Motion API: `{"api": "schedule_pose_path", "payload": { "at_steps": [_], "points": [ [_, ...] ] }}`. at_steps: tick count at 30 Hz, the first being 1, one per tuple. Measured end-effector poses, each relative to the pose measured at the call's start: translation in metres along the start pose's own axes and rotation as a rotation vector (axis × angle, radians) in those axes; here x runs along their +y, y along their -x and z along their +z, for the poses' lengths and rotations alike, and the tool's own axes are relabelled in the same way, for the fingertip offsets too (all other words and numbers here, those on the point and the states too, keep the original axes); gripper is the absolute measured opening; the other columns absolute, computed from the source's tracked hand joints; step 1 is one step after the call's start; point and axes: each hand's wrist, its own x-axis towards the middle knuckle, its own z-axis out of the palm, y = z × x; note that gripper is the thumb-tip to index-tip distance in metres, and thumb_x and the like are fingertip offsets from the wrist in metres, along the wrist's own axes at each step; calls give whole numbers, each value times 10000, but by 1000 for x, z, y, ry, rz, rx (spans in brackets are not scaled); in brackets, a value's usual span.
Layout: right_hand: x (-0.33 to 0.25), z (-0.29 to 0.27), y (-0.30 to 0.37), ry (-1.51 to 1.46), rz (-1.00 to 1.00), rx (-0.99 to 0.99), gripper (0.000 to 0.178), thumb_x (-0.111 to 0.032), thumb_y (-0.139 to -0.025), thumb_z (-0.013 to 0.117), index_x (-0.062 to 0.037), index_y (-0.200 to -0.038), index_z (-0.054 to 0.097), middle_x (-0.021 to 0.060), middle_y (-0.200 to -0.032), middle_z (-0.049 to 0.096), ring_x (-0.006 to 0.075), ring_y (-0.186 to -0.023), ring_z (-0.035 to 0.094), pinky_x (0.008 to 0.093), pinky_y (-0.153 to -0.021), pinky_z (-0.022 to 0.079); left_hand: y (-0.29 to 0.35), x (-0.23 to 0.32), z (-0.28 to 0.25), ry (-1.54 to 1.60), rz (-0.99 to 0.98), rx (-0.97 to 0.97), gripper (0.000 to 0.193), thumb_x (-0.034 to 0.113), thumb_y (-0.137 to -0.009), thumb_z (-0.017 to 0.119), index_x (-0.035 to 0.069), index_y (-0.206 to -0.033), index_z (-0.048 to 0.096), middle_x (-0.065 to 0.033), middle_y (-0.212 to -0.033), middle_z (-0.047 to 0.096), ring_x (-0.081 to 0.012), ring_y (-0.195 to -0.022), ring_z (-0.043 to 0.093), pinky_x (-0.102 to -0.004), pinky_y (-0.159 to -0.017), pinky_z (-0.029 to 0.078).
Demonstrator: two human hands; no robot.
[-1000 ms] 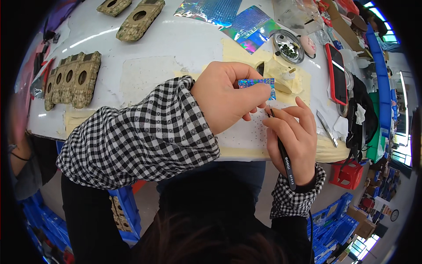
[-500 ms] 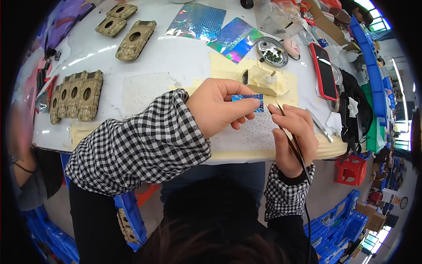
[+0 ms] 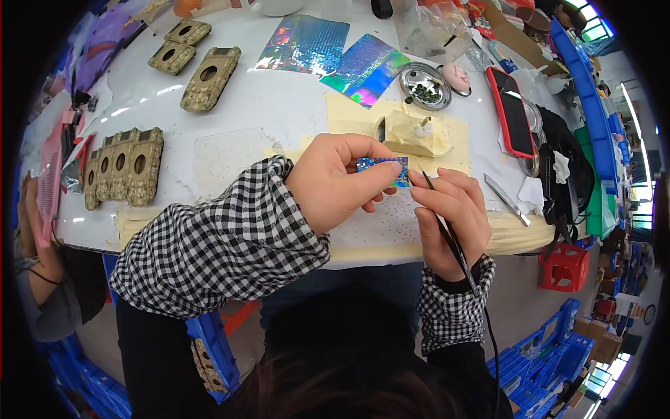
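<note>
Between its thumb and fingers, my left hand [image 3: 342, 180] pinches a small piece of shiny holographic sticker sheet [image 3: 383, 165]. My right hand [image 3: 455, 225] is closed around dark tweezers [image 3: 450, 236], whose tips point up and away from me, just right of the sheet. Whether the tips hold anything is too small to tell. Just beyond my hands lies a pale tape-covered block [image 3: 415, 133] with a small peg standing on it. The white surface beneath my hands is dotted with tiny dark specks.
Camouflage model hull parts [image 3: 211, 78] lie at left, several in a row [image 3: 125, 167]. Two holographic sheets [image 3: 303, 45] lie at the back. A round metal dish [image 3: 426, 85] holds small dark green pieces. At right are a red-cased phone [image 3: 511, 112] and a metal blade-like tool [image 3: 507, 198].
The tweezers have turned slightly, their tips now close to the sheet's right edge. My left hand keeps its pinch on the sheet. The whole view has shifted a little.
</note>
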Motion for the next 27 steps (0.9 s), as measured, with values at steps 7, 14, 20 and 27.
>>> {"api": "schedule_pose_path", "payload": {
  "at_steps": [7, 14, 20, 27],
  "points": [
    [-1, 0, 0, -2, 19, 6, 197, -30, -742, 724, -39, -931, 669, 107, -951, 697, 275, -854, 603, 376, -818, 482, 2, 1, 1, -35, 10, -8, 208, 177, -893, 618, -25, -937, 643, -61, -770, 642, -73, -666, 574, -200, -562, 472],
    [0, 2, 0, 2, 21, 1, 195, -28, -736, 727, -43, -923, 674, 103, -947, 697, 262, -855, 604, 383, -830, 481, 3, 0, 0, -81, 52, -12, 188, 154, -893, 617, -29, -931, 638, -51, -772, 637, -59, -653, 563, -193, -563, 469],
    [-2, 1, 0, 14, 7, 1, 198, -39, -741, 727, -45, -932, 673, 105, -955, 695, 248, -869, 612, 394, -849, 477, 4, 1, 2, -70, 48, -11, 187, 157, -894, 617, -26, -926, 639, -44, -777, 631, -56, -651, 564, -194, -561, 466],
    [-3, -5, 1, -38, 6, -17, 242, -82, -762, 727, -34, -987, 651, 122, -993, 691, 247, -887, 619, 403, -871, 472, 2, 2, 1, 175, -92, -65, 182, 182, -893, 621, 3, -925, 634, -53, -764, 638, -66, -629, 563, -193, -543, 451]
  ]
}}
